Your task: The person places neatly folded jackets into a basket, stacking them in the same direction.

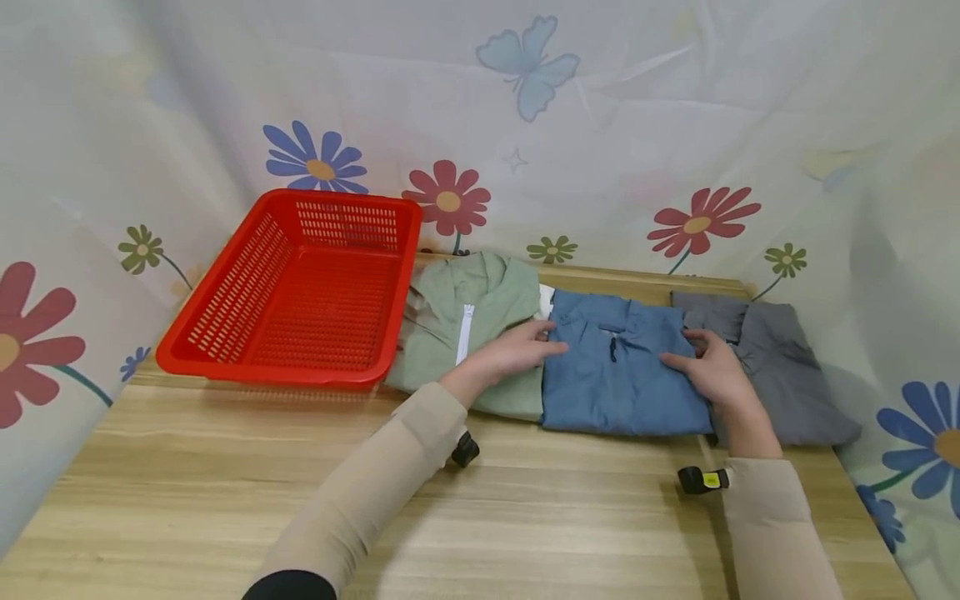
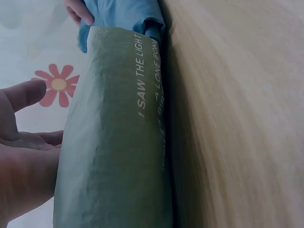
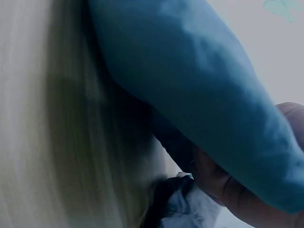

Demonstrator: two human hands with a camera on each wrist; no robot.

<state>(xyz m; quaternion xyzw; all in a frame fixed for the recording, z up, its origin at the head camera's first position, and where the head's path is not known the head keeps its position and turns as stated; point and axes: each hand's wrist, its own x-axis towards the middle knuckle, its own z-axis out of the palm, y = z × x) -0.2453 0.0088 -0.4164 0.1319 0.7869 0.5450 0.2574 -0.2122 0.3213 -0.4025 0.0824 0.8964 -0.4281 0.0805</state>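
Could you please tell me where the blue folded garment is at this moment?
In the head view, the blue folded garment is right of centre, between the green garment on its left and the grey garment on its right.

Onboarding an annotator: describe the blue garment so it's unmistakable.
Start at the red basket, left. Rightward, after the green garment, comes the blue garment. Its colour and dark tab set it apart from the white-zipped green one and the gray garment beyond.
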